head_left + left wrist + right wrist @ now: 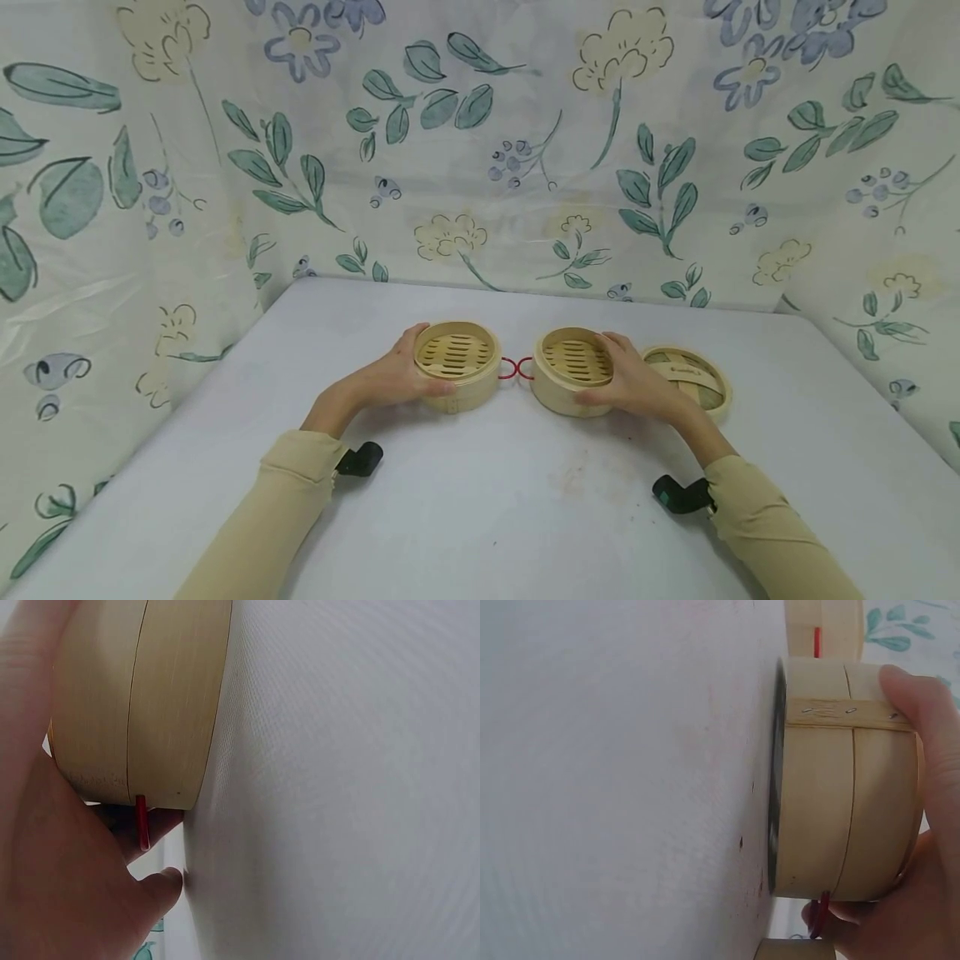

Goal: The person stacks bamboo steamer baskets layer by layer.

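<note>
Beige cloth sleeve (288,483), left, reaches in from the near side of the white table (480,517); that edge is out of frame. Left hand (390,377) is part-closed round the outer wall of a round, pale bamboo steamer basket with a slotted floor (457,358), thumb to the front, fingers behind. This basket stands upright, nearer the far edge than the near. The outer-side hold leaves its inner thin red loop handle (516,367) exposed, facing a matching loop; contact between the two cannot be confirmed. A second round bamboo basket, likewise slotted (573,358), stands upright beside it. Right hand (637,385) curls round its outer wall, mirroring the left; the paired grip appears intended to control both baskets evenly. A round, woven bamboo lid (693,379) lies toward the right edge, partly covered by the right hand; its printed mark is illegible. Rear fingertips are largely concealed. In the right wrist view, a dark strip lines the second basket's base; shadow or lift, cannot tell.
</note>
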Tool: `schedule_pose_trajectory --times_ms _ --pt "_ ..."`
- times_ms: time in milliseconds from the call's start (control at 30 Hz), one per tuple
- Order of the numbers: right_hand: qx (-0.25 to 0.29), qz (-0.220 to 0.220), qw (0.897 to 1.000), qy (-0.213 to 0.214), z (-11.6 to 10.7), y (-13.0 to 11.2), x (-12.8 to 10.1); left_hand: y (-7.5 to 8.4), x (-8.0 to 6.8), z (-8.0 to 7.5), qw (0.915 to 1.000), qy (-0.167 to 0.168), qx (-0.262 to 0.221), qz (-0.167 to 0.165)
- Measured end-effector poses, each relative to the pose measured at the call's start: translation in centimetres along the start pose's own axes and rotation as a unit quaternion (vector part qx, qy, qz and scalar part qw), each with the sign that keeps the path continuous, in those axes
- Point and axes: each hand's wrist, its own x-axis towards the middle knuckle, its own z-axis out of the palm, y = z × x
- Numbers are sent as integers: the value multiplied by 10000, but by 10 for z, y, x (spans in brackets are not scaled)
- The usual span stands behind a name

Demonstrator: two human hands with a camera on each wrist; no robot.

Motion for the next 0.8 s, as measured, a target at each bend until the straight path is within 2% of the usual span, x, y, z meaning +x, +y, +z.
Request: schedule_pose_trajectory --times_ms 300,800 --pt "67 -67 9997 217 -2 -3 -2 0 0 0 10000 -10 -84 -50" --pt "52 31 9997 229 -8 -8 -7 2 0 0 10000 13 -16 -43"
